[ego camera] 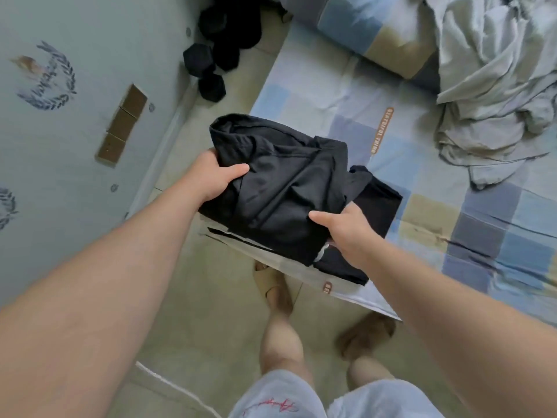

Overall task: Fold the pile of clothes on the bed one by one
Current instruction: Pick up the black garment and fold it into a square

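A folded black garment [280, 182] is held over the near corner of the bed [337, 95]. My left hand [215, 176] grips its left edge, thumb on top. My right hand [346, 233] grips its near right edge, thumb on top and fingers underneath. Beneath it, on the patchwork sheet, lies another folded black garment [376, 206]. A crumpled pile of light grey clothes [494, 86] sits at the far right of the bed.
Black dumbbells [208, 70] lie on the tiled floor by the pale wall [75, 86]. A patchwork pillow [376, 34] lies at the bed's head. My legs and sandalled feet [277, 285] stand at the bed's corner.
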{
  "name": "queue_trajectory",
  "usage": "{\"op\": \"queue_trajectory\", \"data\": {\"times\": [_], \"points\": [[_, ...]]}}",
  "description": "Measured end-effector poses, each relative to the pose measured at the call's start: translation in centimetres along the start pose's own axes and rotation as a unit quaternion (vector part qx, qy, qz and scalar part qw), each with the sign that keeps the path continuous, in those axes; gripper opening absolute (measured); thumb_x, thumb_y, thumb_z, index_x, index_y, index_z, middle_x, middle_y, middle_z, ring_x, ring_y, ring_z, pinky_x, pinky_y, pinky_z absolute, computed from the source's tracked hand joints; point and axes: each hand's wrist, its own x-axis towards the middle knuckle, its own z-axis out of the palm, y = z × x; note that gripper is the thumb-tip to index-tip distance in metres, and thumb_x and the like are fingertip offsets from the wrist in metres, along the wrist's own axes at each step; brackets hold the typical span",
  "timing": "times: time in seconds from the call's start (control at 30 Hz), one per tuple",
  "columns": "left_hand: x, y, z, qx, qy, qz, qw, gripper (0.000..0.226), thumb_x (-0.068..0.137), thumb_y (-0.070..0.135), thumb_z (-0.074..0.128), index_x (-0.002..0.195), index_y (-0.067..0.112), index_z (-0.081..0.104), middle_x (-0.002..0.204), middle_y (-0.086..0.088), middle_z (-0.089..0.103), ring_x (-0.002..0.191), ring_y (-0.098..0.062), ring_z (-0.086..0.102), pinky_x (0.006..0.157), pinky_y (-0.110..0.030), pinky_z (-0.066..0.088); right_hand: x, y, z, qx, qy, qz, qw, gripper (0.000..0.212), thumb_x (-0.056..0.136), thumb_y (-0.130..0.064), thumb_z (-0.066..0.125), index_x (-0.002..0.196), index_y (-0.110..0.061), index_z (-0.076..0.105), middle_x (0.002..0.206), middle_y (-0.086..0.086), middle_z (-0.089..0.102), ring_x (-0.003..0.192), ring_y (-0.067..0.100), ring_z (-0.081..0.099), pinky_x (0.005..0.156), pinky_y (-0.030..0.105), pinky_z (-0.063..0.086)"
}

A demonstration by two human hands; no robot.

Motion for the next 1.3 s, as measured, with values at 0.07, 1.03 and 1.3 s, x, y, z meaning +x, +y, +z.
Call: {"op": "queue_trajectory", "data": {"times": [0.07, 1.03, 1.3], "points": [[1.8, -1.9, -0.1, 0.055, 0.020, -0.029, 0.998, 0.063, 0.087, 0.042, 0.074, 0.142, 0.024, 0.049, 0.136, 0.000, 0.059, 0.127, -0.027, 0.054, 0.106, -0.040, 0.043, 1.0, 0.6, 1.6, -0.060, -0.009, 0.085, 0.995, 0.056, 0.085, -0.029, 0.078, 0.132, -0.017, 0.049, 0.128, 0.004, 0.062, 0.108, 0.026, 0.064, 0.092, 0.046, 0.057], [-4.4, 2.4, 7.5, 0.449, 0.027, 0.148, 0.881, 0.074, 0.099, 0.059, 0.041, 0.159, 0.038, 0.002, 0.167, -0.001, -0.022, 0.154, -0.029, -0.017, 0.124, -0.056, -0.002, -3.1, -3.2, -4.1, -0.516, 0.029, -0.145, 0.844, 0.083, 0.094, -0.055, 0.056, 0.159, -0.043, 0.005, 0.169, -0.007, -0.001, 0.156, 0.022, 0.002, 0.123, 0.053, 0.018], [-12.1, 12.9, 15.1, 0.433, 0.007, 0.210, 0.876, 0.076, 0.100, 0.061, 0.034, 0.159, 0.038, -0.008, 0.165, -0.001, -0.026, 0.153, -0.028, -0.020, 0.123, -0.056, -0.005, -12.7, -4.5, -17.1, -0.475, 0.087, -0.111, 0.869, 0.074, 0.097, -0.047, 0.056, 0.159, -0.037, 0.017, 0.164, -0.010, 0.025, 0.151, 0.017, 0.023, 0.120, 0.045, 0.026]]}}
